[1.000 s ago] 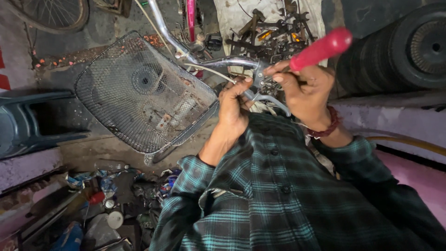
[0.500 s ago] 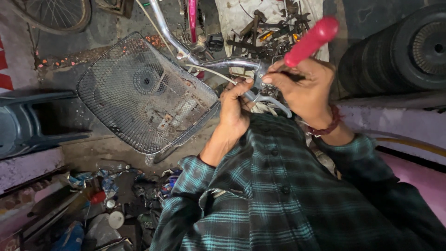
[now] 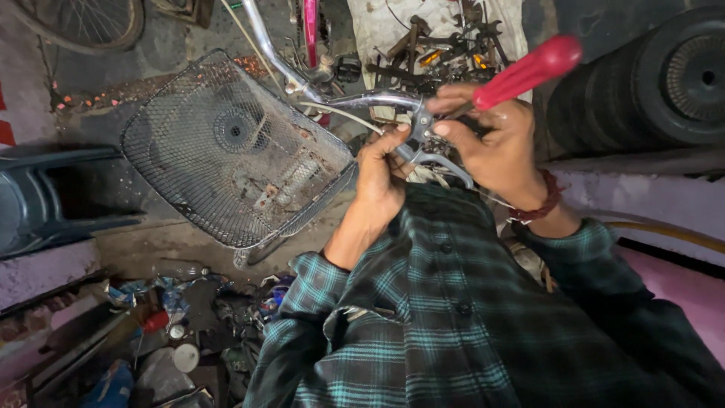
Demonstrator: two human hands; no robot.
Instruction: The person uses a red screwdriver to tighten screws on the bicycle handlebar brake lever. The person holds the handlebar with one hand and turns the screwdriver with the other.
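Note:
My right hand [image 3: 497, 145] grips a tool with a red handle [image 3: 529, 71] that points up and to the right; its working end is hidden between my fingers at the brake lever clamp. My left hand [image 3: 384, 172] pinches the silver brake lever [image 3: 432, 157] on the chrome bicycle handlebar [image 3: 370, 99]. A thin cable [image 3: 340, 113] runs from the lever toward the bike's stem. Both forearms wear a dark green plaid shirt, and a red bracelet [image 3: 538, 207] sits on my right wrist.
A rusty wire front basket [image 3: 181, 113] hangs left of the handlebar. A dark plastic chair [image 3: 45, 196] stands at the far left. Stacked black tyres [image 3: 664, 83] fill the upper right. Scrap parts [image 3: 445, 38] lie on a cloth beyond; litter and tools [image 3: 151, 332] cover the floor.
The red handle has swung a little, tilting further up and to the right. My left hand keeps its hold on the brake lever.

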